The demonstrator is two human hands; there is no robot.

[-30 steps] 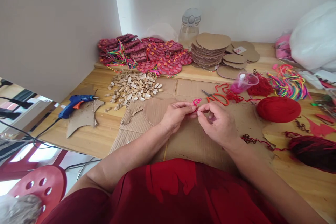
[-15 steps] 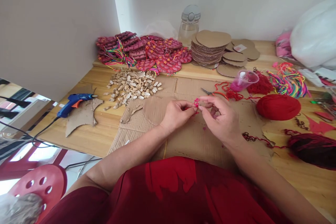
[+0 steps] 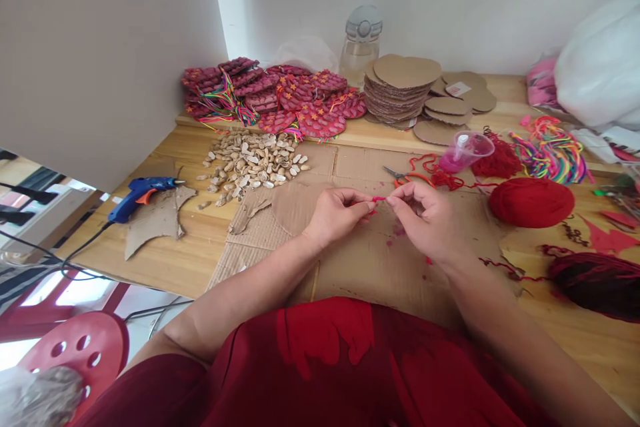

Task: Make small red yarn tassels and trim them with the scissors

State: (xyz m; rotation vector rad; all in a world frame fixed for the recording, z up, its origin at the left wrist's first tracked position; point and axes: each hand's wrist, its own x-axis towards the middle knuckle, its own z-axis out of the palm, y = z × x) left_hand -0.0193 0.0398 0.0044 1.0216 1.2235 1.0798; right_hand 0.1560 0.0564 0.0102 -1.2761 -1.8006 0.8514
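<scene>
My left hand [image 3: 336,215] and my right hand [image 3: 425,219] meet over a flat sheet of cardboard [image 3: 370,260] on the wooden table [image 3: 185,260]. Both pinch a short piece of red cord [image 3: 379,199] between thumb and forefinger, and it runs straight from one hand to the other. Most of the cord is hidden inside the fingers. A heart-shaped cardboard piece [image 3: 295,207] lies just left of my left hand. Orange-handled scissors [image 3: 407,177] rest just beyond my right hand.
A pile of peanut shells [image 3: 253,163] and a blue glue gun [image 3: 140,190] lie to the left. Finished red hearts [image 3: 295,103], a stack of cardboard hearts [image 3: 403,87] and a water bottle [image 3: 361,43] stand at the back. A red yarn ball [image 3: 531,202], coloured cords [image 3: 550,153] and a pink cup [image 3: 465,152] sit right.
The small pink loop that stood up between my fingertips is gone from sight. The cord now lies pulled straight between the two hands, and my right hand has moved slightly right.
</scene>
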